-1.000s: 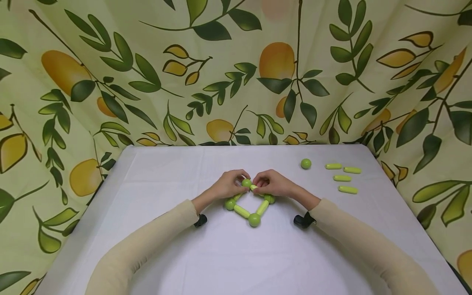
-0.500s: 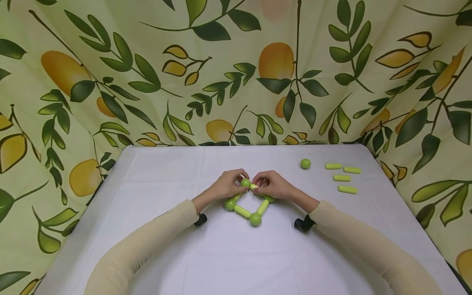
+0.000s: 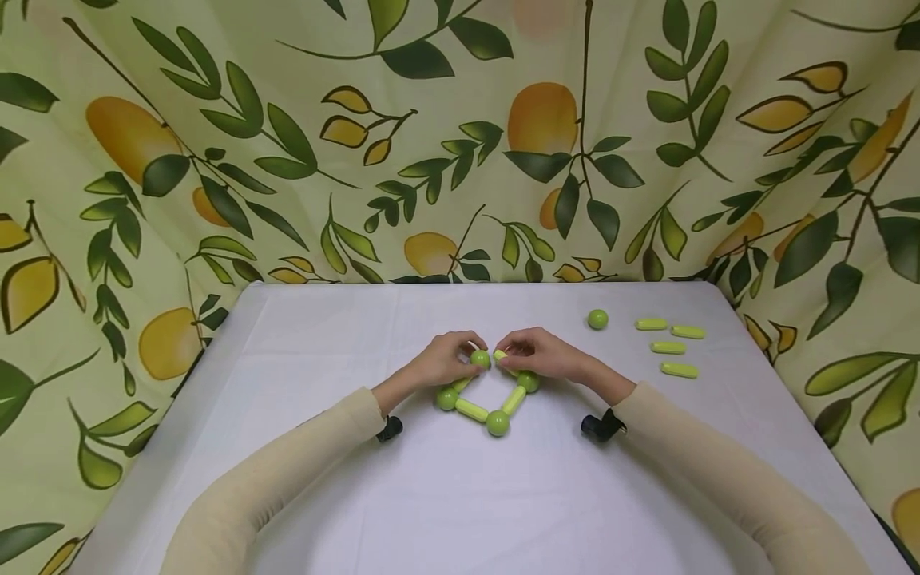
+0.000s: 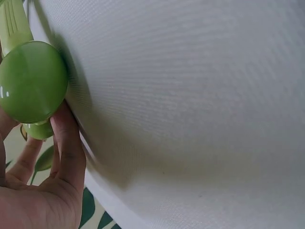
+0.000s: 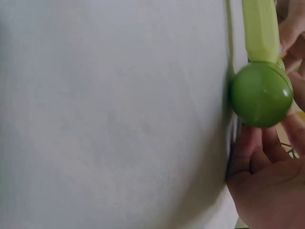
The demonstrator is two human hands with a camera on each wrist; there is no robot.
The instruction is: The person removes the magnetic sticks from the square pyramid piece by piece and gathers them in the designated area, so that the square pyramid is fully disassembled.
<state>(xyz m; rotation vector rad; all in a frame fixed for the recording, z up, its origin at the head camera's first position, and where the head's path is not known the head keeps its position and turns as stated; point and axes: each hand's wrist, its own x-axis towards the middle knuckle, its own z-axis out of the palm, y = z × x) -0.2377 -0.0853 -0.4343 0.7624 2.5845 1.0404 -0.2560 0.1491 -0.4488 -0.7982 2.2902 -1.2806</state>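
Left hand (image 3: 440, 363) pinching glossy green plastic ball (image 3: 480, 358); right hand (image 3: 541, 355) pinching pale yellow-green plastic rod (image 3: 503, 359) beside it; bare white tablecloth (image 3: 345, 335) lying around both grips.

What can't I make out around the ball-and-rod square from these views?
- Head view: whether the top rod actually meets the top ball; the left hand and right hand cover the joint.
- Left wrist view: the rod is cut off by the frame edge.
- Right wrist view: the fingers hide the underside of the ball.
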